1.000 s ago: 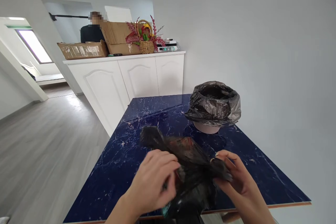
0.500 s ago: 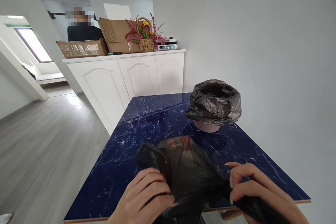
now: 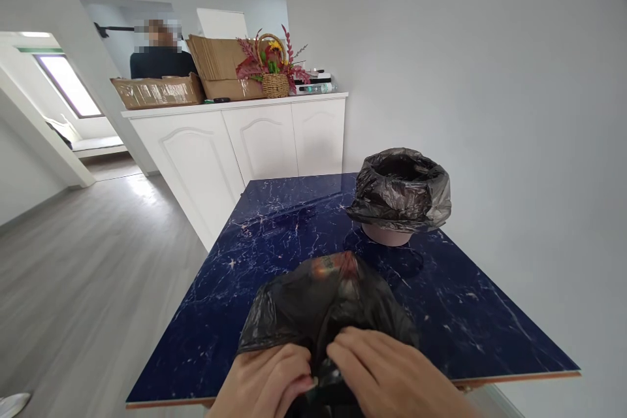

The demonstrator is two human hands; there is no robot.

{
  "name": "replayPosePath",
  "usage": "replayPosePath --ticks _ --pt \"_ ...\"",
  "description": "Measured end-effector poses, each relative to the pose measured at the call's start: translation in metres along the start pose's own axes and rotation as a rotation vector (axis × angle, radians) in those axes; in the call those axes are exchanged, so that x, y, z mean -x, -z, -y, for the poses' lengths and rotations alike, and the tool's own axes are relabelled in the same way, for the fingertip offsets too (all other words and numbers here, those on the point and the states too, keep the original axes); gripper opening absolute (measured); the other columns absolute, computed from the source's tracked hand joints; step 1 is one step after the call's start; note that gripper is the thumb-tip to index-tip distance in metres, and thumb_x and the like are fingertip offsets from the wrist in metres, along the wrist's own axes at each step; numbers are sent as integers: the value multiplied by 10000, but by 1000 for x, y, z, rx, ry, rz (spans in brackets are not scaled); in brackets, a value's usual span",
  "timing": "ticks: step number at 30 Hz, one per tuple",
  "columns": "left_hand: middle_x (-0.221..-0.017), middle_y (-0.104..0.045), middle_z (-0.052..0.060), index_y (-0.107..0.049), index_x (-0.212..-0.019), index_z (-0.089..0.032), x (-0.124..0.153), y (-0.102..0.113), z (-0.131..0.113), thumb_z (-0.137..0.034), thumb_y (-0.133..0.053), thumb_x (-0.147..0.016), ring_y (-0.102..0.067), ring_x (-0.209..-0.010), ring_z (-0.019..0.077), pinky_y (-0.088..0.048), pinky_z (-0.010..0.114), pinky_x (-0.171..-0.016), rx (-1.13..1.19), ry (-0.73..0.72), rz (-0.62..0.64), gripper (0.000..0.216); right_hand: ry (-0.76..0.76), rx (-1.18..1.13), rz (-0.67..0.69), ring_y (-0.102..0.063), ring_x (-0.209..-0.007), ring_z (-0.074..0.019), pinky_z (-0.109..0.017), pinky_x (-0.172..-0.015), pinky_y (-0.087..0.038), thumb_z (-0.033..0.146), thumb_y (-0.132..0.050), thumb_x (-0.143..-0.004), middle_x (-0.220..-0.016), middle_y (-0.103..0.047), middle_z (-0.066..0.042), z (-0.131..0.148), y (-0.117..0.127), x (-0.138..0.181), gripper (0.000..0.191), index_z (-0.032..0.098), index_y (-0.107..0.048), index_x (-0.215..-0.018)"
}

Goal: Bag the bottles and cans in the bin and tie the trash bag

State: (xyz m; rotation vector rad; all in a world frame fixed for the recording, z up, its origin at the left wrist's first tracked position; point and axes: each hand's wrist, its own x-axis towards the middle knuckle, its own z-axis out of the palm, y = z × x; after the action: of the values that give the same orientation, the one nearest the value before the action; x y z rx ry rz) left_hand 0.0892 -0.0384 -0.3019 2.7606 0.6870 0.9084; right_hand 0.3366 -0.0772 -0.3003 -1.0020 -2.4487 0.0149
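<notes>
A black plastic garbage bag, thin enough to show something red and orange inside, lies at the near edge of the table. My left hand pinches the bag's near side with curled fingers. Close beside it, my right hand grips the gathered plastic from the right, fingers bent down over it. The bag's lower part and my fingertips are partly hidden. Farther back stands a pinkish trash bin, its top wrapped in a dark bin liner folded over the rim.
The dark blue marbled table has a wall along its right. Behind it, a white cabinet carries cardboard boxes, a flower basket and a plastic bottle. Beyond the boxes is a person in dark clothing.
My right hand has moved left from the bag's twisted end and now grips beside my left hand. The bag's left part has spread out. The bin has stayed in place.
</notes>
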Motion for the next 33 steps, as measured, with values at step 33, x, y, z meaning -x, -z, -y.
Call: replayPosePath --ticks 33 --pt "-1160 -672 77 -712 -763 -215 5 -9 21 -243 -584 -1061 -617 -1087 271 -485 454 -970 -199 153 189 325 -283 243 333 -637 -1345 -452 -484 -730 -714 304 -753 -902 -1529 -613 -208 -47 -21 38 733 145 -518 -1578"
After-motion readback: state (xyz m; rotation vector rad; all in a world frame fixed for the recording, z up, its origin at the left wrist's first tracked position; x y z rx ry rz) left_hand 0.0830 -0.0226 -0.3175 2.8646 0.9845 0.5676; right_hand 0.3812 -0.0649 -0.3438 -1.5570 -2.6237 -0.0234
